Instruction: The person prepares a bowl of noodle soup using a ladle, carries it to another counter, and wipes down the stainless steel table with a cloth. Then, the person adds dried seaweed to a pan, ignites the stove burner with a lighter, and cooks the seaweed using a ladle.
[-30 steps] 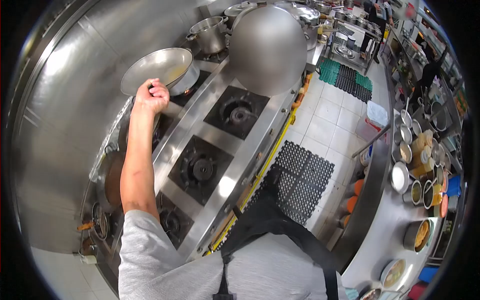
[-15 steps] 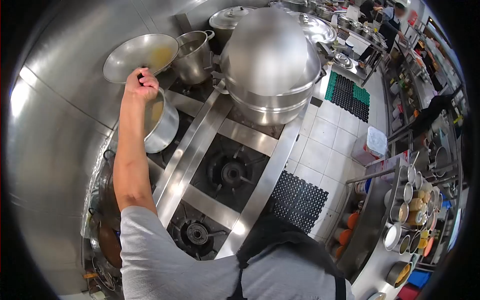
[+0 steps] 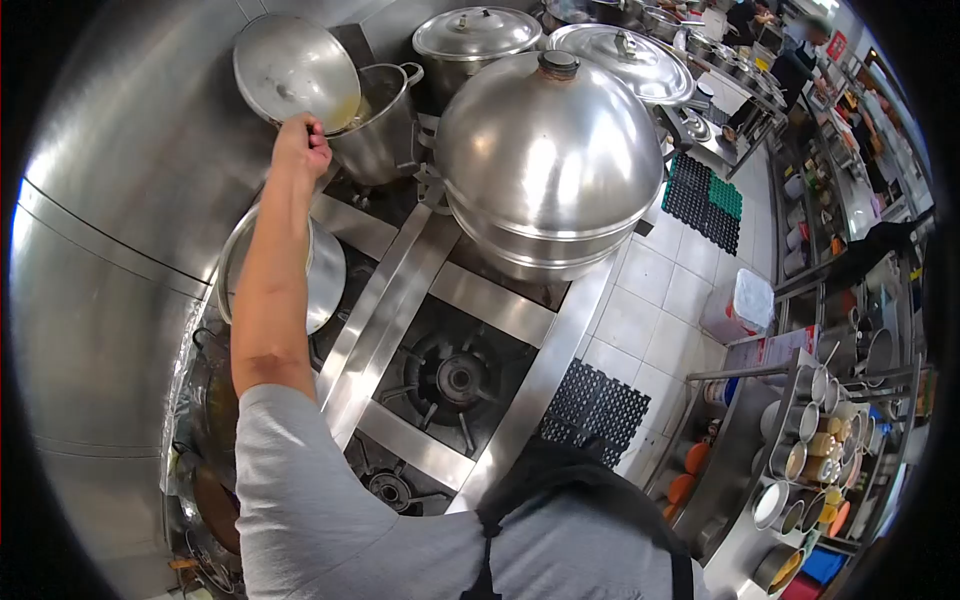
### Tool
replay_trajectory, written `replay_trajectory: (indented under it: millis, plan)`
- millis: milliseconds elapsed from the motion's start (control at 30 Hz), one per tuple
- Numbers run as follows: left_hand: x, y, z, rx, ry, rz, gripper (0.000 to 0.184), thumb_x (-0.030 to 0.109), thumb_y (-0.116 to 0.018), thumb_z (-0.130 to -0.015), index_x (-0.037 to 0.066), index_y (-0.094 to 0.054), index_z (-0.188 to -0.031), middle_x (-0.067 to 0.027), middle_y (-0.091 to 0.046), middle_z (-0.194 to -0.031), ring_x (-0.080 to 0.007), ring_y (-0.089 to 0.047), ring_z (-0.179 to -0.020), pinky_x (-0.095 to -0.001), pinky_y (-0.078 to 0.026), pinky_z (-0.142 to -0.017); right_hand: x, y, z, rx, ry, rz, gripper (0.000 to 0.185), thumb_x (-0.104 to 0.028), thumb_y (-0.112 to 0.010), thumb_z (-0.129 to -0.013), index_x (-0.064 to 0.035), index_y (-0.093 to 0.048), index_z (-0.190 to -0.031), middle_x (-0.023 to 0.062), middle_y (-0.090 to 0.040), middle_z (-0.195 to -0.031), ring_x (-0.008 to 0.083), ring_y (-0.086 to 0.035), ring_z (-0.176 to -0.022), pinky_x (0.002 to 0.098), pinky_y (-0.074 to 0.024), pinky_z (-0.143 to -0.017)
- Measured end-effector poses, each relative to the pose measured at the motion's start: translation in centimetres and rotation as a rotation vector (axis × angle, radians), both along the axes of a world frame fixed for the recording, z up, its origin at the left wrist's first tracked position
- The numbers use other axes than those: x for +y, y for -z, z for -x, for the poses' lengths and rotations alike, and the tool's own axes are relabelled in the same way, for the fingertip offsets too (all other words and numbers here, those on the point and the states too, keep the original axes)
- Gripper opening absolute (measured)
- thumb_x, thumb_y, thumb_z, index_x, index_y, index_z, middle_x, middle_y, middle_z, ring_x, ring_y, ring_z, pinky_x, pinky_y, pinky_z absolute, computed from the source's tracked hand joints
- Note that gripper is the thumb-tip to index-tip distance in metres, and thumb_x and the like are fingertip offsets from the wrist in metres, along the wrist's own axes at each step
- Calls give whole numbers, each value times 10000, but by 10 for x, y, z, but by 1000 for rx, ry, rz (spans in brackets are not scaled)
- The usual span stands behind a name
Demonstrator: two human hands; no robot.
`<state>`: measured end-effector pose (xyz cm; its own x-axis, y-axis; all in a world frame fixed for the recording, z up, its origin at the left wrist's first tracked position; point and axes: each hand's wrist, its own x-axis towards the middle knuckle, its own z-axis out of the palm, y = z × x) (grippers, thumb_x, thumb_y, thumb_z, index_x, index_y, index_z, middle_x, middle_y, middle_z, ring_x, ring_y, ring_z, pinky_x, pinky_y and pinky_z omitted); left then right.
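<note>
My left hand (image 3: 300, 143) is closed at the near edge of a wide, shallow metal pan (image 3: 290, 65); its handle is mostly hidden in my fist. The pan is tilted, with a yellowish patch at its lower right, beside the rim of a tall steel pot (image 3: 385, 140). Whether liquid is running out cannot be made out. Below my wrist, a large light-metal pot (image 3: 325, 275) stands uncovered, partly hidden by my forearm. My right hand is out of view.
A big domed steamer (image 3: 545, 150) stands on the range, with lidded pots (image 3: 475, 35) behind it. Nearer are bare burners (image 3: 460, 378). On the right, a counter holds several containers (image 3: 770, 505). Far off, a person (image 3: 795, 65) stands near shelving.
The pan has moved from over the large light-metal pot up and forward to the tall pot, held in my left hand. My view has shifted, and the domed steamer now shows fully.
</note>
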<state>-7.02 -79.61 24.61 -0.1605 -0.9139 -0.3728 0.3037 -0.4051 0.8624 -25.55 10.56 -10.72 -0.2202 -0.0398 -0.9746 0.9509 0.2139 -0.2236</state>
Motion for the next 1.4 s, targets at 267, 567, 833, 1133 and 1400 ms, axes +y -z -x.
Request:
replay_trajectory:
  millis: [267,567,833,1133,1400]
  plan:
    - [27,39,29,-229,-208,356,172,78,-658,-742,61,-527,-630,-53,-509,-572,-133,-409,-416,-294,-287,-393,-11,3,21,2,-15,6,183,-269,-599,-991,-108,-596,-1078,25,-587,-749,178,-550,-575,352,-479,-536]
    - [48,28,22,203,-137,291,177,90,-650,-784,105,-525,-659,-11,-469,-597,-121,-377,-440,-289,-258,-392,1,13,51,8,-124,52,217,-279,-598,-1000,-107,-603,-1132,22,-594,-769,170,-553,-585,347,-481,-548]
    - [302,13,-62,746,156,-172,218,67,-589,-788,154,-455,-640,64,-439,-537,-49,-378,-420,-226,-258,-394,31,32,126,1,-454,98,251,-289,-597,-1008,-105,-609,-1179,19,-600,-787,162,-555,-593,342,-483,-558]
    - [713,176,-192,935,-21,-528,225,176,-597,-794,148,-449,-627,67,-389,-518,-69,-351,-398,-248,-254,-364,41,31,185,-68,-798,381,292,-299,-596,-1017,-103,-616,-1232,16,-607,-807,153,-557,-603,337,-485,-570]
    - [945,209,-286,1165,-294,-579,120,142,-567,-853,128,-481,-770,60,-446,-584,-59,-365,-412,-235,-301,-408,32,-58,59,-189,-952,672,561,-230,-589,-1016,-122,-388,-1529,46,-605,-762,166,-550,-570,314,-465,-529]
